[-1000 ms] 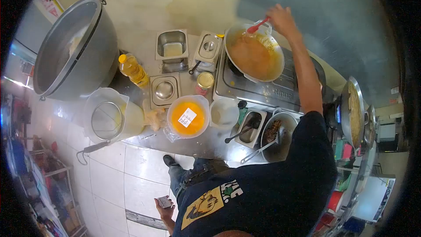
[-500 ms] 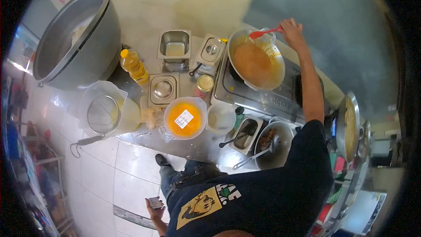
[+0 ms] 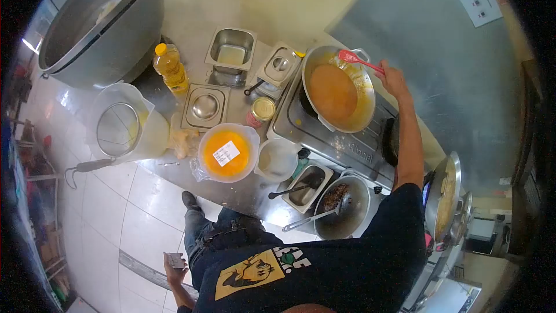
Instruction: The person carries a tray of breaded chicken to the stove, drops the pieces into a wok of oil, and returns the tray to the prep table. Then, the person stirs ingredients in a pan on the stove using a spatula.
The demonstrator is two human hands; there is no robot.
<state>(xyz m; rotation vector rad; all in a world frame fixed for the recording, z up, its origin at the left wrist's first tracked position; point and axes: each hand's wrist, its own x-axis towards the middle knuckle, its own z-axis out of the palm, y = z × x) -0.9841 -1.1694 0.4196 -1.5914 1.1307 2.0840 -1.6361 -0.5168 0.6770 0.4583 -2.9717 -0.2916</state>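
My right hand (image 3: pixel 395 80) is closed round the handle of a red spatula (image 3: pixel 350 57). Its blade lies over the far rim of a large metal pan (image 3: pixel 366 101), above the sauce-smeared inner wall. Orange-brown sauce (image 3: pixel 332 94) fills the pan's bottom, and the pan stands on a gas stove (image 3: pixel 346 149). Low at my left side, away from the counter, my left hand (image 3: pixel 175 272) grips a small flat grey-white object (image 3: pixel 175 260) whose kind does not show.
Left of the stove stand a jar (image 3: pixel 262 111), a tub of orange liquid (image 3: pixel 223 165) with a label, steel containers (image 3: pixel 231 49), an oil bottle (image 3: pixel 171 69), a strainer (image 3: pixel 119 130) on a bucket, and a huge pot (image 3: pixel 110 40). A wok (image 3: pixel 359 208) with a ladle sits nearest me.
My right hand has come down toward me, turning the spatula so its handle now slopes down from the blade. Counter items have shifted left in view as the camera turned.
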